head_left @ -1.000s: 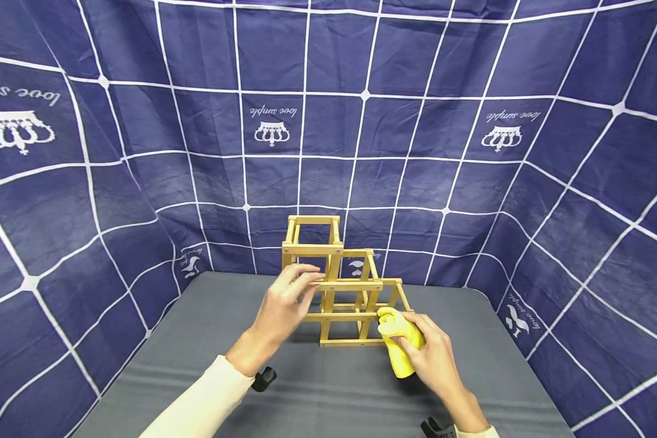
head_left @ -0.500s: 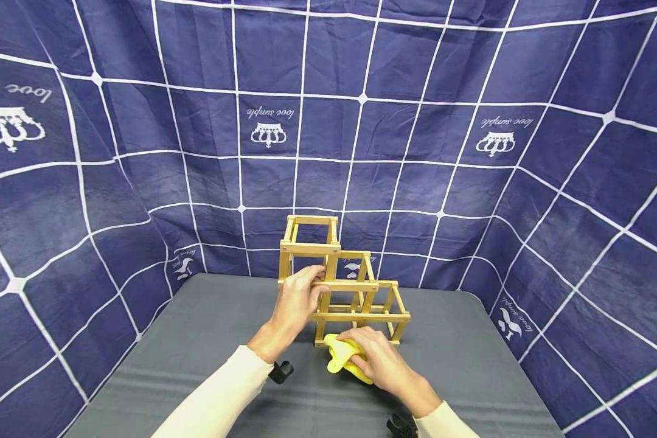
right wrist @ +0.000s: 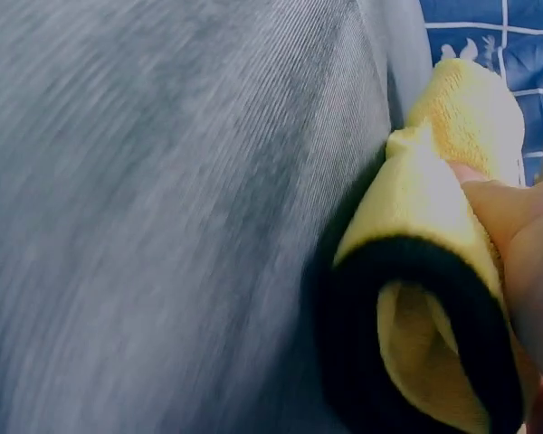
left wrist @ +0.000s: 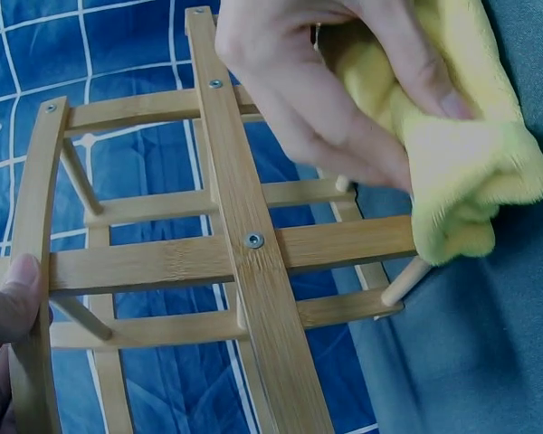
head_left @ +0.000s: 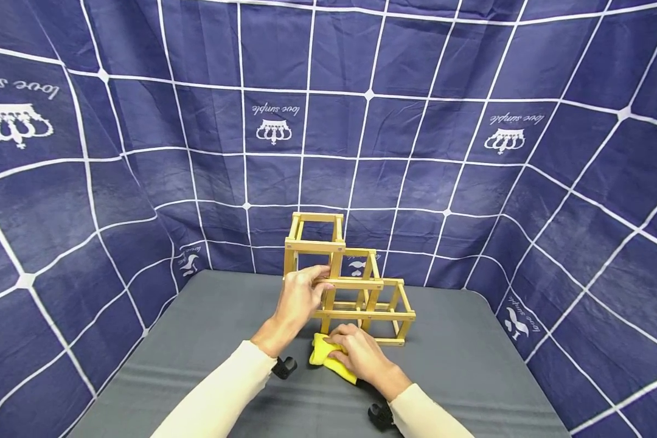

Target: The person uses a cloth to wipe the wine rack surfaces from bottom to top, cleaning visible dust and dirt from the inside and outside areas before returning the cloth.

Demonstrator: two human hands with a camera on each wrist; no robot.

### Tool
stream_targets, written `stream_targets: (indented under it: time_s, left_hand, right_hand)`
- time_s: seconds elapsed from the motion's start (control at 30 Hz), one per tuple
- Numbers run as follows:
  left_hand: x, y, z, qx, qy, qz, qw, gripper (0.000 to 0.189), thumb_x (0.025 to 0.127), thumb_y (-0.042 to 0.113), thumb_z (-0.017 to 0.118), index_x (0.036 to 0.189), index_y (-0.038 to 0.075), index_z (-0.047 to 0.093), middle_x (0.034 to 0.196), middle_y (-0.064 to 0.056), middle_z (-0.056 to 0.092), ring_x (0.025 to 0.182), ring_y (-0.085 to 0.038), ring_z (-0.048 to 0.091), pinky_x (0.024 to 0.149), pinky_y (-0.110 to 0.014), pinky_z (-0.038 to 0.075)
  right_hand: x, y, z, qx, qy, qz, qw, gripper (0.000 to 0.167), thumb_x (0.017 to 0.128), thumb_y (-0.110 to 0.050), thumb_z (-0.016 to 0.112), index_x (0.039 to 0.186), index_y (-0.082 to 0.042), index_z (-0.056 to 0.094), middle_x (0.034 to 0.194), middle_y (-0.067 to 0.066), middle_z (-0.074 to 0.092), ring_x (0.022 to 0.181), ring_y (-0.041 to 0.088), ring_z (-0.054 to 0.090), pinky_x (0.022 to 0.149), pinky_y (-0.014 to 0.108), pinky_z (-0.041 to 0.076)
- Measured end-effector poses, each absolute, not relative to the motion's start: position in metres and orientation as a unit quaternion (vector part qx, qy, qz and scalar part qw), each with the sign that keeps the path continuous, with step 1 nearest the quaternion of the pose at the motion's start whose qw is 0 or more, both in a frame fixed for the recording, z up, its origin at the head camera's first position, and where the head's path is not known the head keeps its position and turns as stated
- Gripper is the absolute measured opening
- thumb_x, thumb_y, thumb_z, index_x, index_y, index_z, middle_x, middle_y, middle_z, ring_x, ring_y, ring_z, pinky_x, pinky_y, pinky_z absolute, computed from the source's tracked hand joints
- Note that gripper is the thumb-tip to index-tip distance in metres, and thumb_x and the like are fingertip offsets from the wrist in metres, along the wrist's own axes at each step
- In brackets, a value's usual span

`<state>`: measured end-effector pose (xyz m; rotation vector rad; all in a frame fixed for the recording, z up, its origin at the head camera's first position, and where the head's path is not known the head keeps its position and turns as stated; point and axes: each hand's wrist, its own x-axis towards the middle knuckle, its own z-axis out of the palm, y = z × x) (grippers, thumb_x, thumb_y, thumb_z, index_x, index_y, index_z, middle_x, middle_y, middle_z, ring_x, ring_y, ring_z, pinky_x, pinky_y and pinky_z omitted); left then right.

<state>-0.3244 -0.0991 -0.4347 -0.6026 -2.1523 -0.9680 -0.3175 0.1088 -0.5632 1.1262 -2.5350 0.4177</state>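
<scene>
A stepped rack of light wooden slats (head_left: 314,246) stands on the grey surface in the head view. My left hand (head_left: 298,298) grips the rack on its left side, and in the left wrist view its thumb (left wrist: 20,294) lies against a slat. The right hand (head_left: 361,353) holds a bunched yellow cloth (head_left: 323,351) at the rack's lower front. Seen from the left wrist, that cloth (left wrist: 471,181) wraps the end of a horizontal slat (left wrist: 344,244). A dark hem (right wrist: 416,253) edges the cloth in the right wrist view.
Dark blue curtains (head_left: 405,128) with white grid lines rise behind and on both sides of the grey surface (head_left: 460,365). A black wrist strap (head_left: 285,367) shows by the left sleeve, and another black strap (head_left: 380,417) by the right sleeve.
My right hand has carried the cloth left along the rack's lower front, from its right end. The left hand has moved slightly right and its fingers have closed on the rack.
</scene>
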Motion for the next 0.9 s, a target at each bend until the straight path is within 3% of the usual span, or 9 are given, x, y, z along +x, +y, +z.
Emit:
stream_targets:
  time_s: [0.13,0.43,0.7,0.9]
  left_hand:
    - [-0.325,-0.099,-0.434,-0.225,-0.823,-0.381,0.356,0.031,0.094,0.005,0.094,0.124,0.0,0.088,0.113,-0.017,0.091,0.088,-0.028,0.091,0.07,-0.037,0.073]
    - [-0.328,-0.1,-0.436,-0.227,-0.822,-0.374,0.364,0.033,0.091,0.008,0.096,0.123,0.0,0.089,0.118,-0.02,0.089,0.108,-0.037,0.09,0.093,-0.047,0.074]
    - [-0.332,-0.099,-0.437,-0.234,-0.815,-0.381,0.368,0.031,0.093,0.004,0.094,0.123,0.0,0.089,0.115,-0.02,0.09,0.1,-0.035,0.09,0.089,-0.048,0.074]
    - [-0.333,-0.097,-0.438,-0.235,-0.813,-0.387,0.366,0.029,0.093,0.001,0.093,0.122,-0.001,0.089,0.113,-0.02,0.09,0.098,-0.033,0.09,0.088,-0.047,0.075]
  right_hand:
    - [-0.317,0.121,-0.565,0.404,-0.885,0.134,0.188,0.034,0.099,-0.023,0.095,0.131,-0.013,0.089,0.12,-0.001,0.08,0.104,0.018,0.076,0.089,0.028,0.068]
    - [-0.305,0.183,-0.558,0.379,-0.893,0.107,0.216,0.032,0.095,-0.014,0.098,0.126,-0.01,0.089,0.112,0.003,0.078,0.097,0.023,0.074,0.083,0.035,0.068]
    - [-0.3,0.259,-0.549,0.319,-0.917,0.079,0.224,0.032,0.088,-0.011,0.102,0.118,-0.011,0.091,0.108,0.001,0.079,0.092,0.022,0.074,0.08,0.04,0.066]
    - [-0.3,0.261,-0.55,0.313,-0.919,0.092,0.22,0.031,0.09,-0.011,0.1,0.12,-0.011,0.09,0.11,0.001,0.081,0.095,0.025,0.077,0.082,0.044,0.068]
